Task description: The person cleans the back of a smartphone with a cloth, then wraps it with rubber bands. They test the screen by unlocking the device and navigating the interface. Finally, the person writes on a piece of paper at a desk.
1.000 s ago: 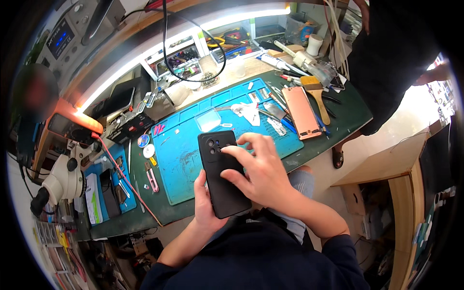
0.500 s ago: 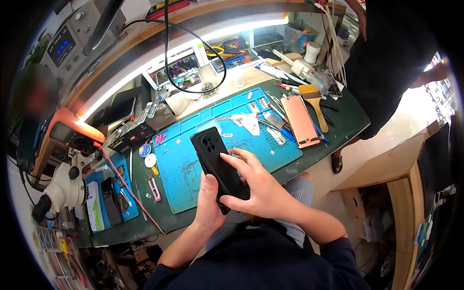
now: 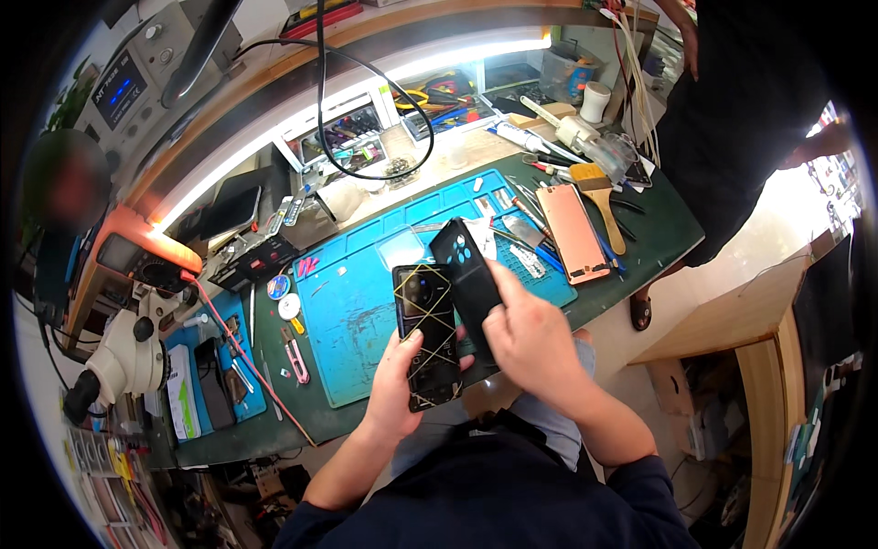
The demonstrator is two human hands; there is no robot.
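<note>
My left hand is closed around the lower part of a smartphone, thumb along its edge. The phone's dark back faces me, crossed by gold lines, with a round camera area near the top. In my right hand is a black phone case with several camera holes at its upper end. It stands tilted beside the phone's right edge, apart at the top; whether they touch lower down is hard to tell. Both are above the near edge of a blue repair mat.
A pink-orange phone panel, a brush and several tools lie at the right. Pink-handled cutters, an orange multimeter and a white microscope are at the left. A cable hangs overhead. A person stands at right.
The case has come off the phone. My right hand has drawn it up and to the right, and the phone's gold-lined back now shows in my left hand.
</note>
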